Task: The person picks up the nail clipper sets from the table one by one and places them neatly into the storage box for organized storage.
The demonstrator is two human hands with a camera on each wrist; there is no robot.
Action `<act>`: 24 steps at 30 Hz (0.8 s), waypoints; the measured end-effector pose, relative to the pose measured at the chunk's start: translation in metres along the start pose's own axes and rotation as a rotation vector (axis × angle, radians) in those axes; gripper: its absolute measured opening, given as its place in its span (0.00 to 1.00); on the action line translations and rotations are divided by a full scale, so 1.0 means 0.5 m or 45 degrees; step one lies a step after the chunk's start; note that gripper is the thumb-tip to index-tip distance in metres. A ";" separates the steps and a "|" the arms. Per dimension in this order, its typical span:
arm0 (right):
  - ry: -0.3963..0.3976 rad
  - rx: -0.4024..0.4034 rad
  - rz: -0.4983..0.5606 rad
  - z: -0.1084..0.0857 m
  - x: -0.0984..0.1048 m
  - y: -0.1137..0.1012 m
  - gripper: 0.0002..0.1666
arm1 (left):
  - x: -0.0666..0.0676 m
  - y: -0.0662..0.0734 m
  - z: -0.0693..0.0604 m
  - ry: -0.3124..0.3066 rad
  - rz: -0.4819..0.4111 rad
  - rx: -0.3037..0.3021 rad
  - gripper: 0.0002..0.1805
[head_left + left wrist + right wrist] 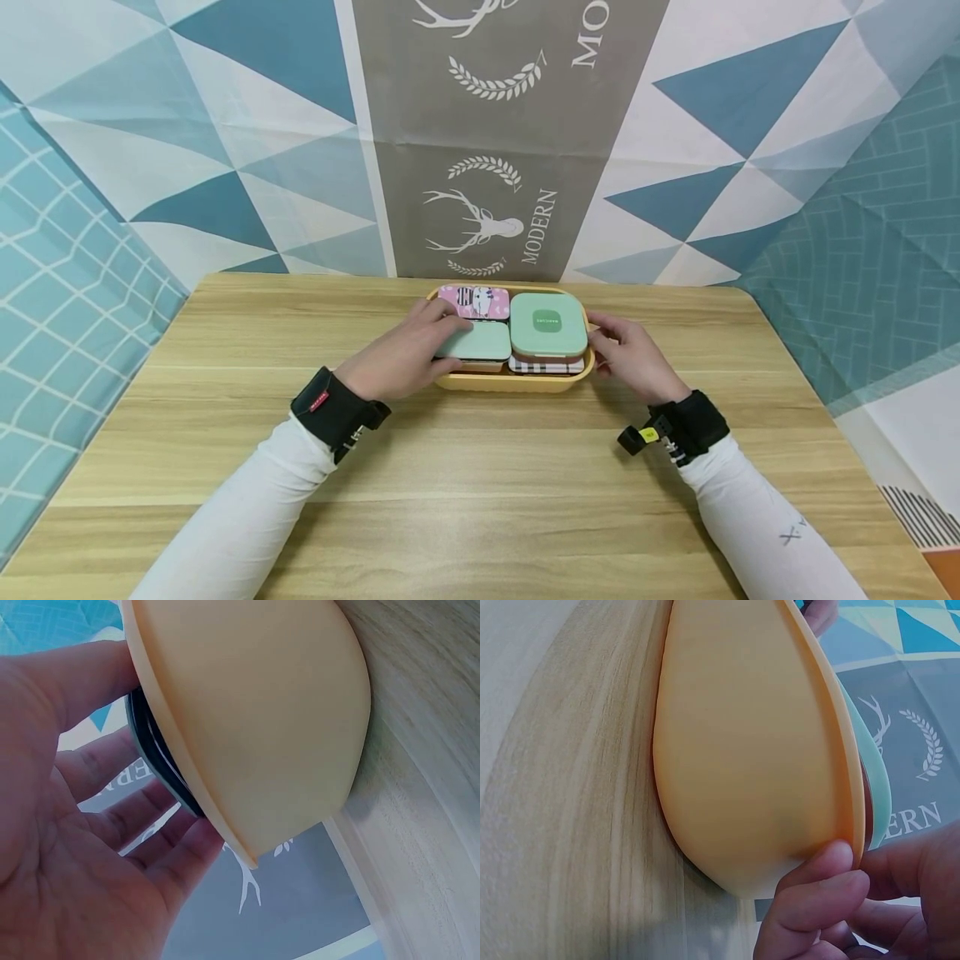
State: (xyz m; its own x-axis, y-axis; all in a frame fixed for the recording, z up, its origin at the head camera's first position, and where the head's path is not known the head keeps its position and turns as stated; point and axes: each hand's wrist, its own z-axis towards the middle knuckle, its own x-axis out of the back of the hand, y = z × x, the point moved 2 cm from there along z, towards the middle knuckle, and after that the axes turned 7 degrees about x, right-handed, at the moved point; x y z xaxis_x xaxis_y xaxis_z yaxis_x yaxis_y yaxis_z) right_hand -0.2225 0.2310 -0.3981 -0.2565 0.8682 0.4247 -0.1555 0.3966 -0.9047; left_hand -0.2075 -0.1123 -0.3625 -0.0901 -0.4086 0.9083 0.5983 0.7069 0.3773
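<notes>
A yellow plastic basket (510, 382) stands at the far side of the table, packed with small boxes. At its left, my left hand (405, 348) holds a pale green flat tin (483, 342), thumb at the front edge and fingers over the top and far side. In the left wrist view, the dark edge of the tin (161, 761) shows above the basket rim, beside the fingers. My right hand (630, 354) pinches the basket's right end at the rim, also visible in the right wrist view, with the basket wall (757, 750) in front.
Beside the pale green tin sit a pink cat-patterned tin (491, 303) and a mint green square box (555, 337). Under that box lies a black-and-white checked item (543, 366). A patterned cloth wall (480, 125) rises behind the wooden table (480, 500).
</notes>
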 end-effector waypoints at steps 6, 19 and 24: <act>-0.012 0.013 0.016 -0.001 -0.002 0.001 0.28 | -0.001 -0.005 -0.005 0.014 -0.023 -0.006 0.29; 0.021 0.012 -0.134 0.000 0.003 -0.009 0.32 | 0.021 -0.005 -0.015 0.032 -0.045 0.057 0.31; 0.047 0.026 -0.250 -0.001 0.007 -0.019 0.32 | 0.039 -0.006 -0.018 0.040 -0.034 0.127 0.37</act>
State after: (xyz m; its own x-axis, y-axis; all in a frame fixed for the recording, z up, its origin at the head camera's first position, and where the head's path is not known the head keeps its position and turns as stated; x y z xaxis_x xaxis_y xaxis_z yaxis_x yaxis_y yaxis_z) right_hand -0.2215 0.2305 -0.3879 -0.1843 0.7852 0.5912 -0.2185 0.5537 -0.8035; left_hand -0.2039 -0.1277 -0.3475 -0.0786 -0.4448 0.8922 0.5138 0.7488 0.4187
